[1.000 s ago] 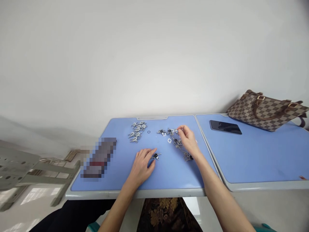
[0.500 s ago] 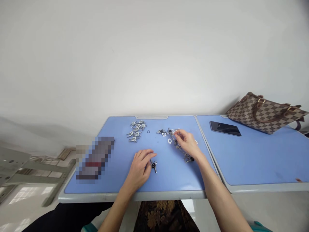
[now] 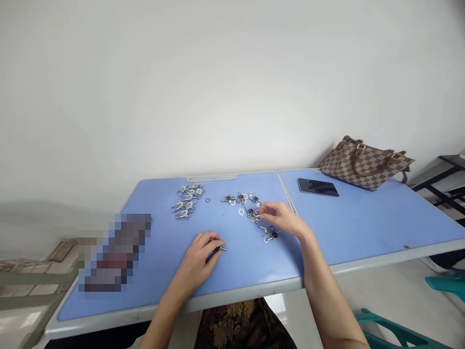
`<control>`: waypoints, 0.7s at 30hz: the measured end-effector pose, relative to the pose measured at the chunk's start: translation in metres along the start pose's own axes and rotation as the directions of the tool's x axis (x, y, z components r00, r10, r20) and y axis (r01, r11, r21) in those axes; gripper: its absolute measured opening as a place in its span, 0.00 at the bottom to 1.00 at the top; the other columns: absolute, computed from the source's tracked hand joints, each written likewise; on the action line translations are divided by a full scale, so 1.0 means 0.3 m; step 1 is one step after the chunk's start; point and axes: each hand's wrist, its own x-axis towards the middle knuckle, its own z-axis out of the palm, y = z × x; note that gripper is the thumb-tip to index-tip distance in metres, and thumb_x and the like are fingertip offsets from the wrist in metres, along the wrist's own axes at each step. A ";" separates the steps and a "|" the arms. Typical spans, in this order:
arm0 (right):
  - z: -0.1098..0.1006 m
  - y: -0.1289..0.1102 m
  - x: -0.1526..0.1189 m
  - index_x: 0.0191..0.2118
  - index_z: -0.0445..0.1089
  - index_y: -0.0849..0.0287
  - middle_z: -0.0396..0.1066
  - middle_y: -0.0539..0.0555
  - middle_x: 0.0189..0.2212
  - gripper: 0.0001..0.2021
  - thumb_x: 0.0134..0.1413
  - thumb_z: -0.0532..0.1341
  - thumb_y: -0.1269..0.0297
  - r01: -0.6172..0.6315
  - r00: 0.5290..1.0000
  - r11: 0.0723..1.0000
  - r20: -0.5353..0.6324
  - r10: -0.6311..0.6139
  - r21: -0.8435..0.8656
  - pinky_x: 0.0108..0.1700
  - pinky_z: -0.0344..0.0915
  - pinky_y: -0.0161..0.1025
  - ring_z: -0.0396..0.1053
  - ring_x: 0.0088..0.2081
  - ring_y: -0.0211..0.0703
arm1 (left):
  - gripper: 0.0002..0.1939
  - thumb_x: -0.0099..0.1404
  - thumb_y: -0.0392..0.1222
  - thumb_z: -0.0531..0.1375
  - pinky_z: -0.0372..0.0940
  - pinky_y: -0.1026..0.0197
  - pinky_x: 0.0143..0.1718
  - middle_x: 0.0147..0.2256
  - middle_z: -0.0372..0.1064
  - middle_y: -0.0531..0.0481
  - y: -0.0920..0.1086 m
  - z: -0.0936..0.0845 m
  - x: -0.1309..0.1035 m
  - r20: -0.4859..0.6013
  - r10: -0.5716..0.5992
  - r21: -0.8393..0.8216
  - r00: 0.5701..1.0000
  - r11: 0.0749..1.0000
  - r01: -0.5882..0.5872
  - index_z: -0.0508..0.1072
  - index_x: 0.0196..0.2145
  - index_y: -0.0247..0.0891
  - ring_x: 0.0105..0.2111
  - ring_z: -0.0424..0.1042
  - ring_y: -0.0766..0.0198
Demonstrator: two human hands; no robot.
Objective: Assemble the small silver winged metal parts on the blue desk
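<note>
My left hand [image 3: 201,254] is low over the blue table, its thumb and fingers closed round a small metal fitting with a black centre [image 3: 218,248]; one thin metal stem sticks out to the right. Farther right, my right hand [image 3: 281,216] is at the edge of a loose group of parts, with thumb and fingertips pinched together. What lies between those fingertips is too small to make out. The group holds several similar black-centred fittings [image 3: 250,211], a flat silver gasket [image 3: 241,212] and a black ring [image 3: 272,229].
Several silver fittings [image 3: 188,196] form a cluster at the back left, near a single black ring [image 3: 208,200]. A blurred-out object [image 3: 116,254] lies at the left. On the right-hand table are a phone [image 3: 318,187] and a checkered handbag [image 3: 366,165].
The view has swung to the right. My left hand has closed over the fitting that lay beside its fingertips and turned it. My right hand has shifted toward the near side of the parts.
</note>
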 end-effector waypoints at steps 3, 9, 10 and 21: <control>-0.026 0.043 -0.086 0.34 0.72 0.56 0.69 0.46 0.28 0.05 0.57 0.60 0.62 -0.053 0.998 0.997 -0.018 0.052 -0.058 0.32 0.58 0.35 0.60 0.28 0.36 | 0.10 0.69 0.39 0.54 0.68 0.55 0.46 0.45 0.69 0.47 -0.010 0.009 0.001 -0.029 -0.018 0.015 0.999 1.000 0.018 0.74 0.44 0.43 0.46 0.69 0.57; -0.034 0.067 -0.224 0.45 0.72 0.52 0.71 0.50 0.38 0.11 0.55 0.64 0.62 -0.052 0.999 0.978 0.007 0.054 -0.200 0.38 0.62 0.38 0.67 0.36 0.41 | 0.10 0.69 0.40 0.54 0.68 0.55 0.46 0.45 0.69 0.46 -0.017 0.017 0.002 -0.058 -0.016 0.036 0.998 0.999 0.018 0.74 0.44 0.42 0.46 0.69 0.56; -0.026 0.065 -0.227 0.46 0.72 0.51 0.70 0.50 0.39 0.12 0.55 0.64 0.63 -0.054 0.998 0.971 0.005 0.057 -0.231 0.40 0.63 0.39 0.68 0.37 0.41 | 0.10 0.69 0.40 0.54 0.68 0.55 0.46 0.45 0.69 0.46 -0.018 0.018 0.002 -0.063 -0.011 0.037 0.998 0.999 0.013 0.74 0.44 0.42 0.46 0.69 0.57; 0.056 0.059 -0.100 0.39 0.72 0.55 0.67 0.48 0.31 0.05 0.56 0.63 0.66 -0.009 0.999 0.959 -0.032 0.000 -0.284 0.35 0.59 0.37 0.65 0.31 0.39 | 0.10 0.69 0.39 0.54 0.69 0.54 0.46 0.44 0.70 0.46 -0.012 0.016 0.001 -0.080 -0.009 0.050 0.997 0.999 0.013 0.74 0.44 0.43 0.45 0.70 0.56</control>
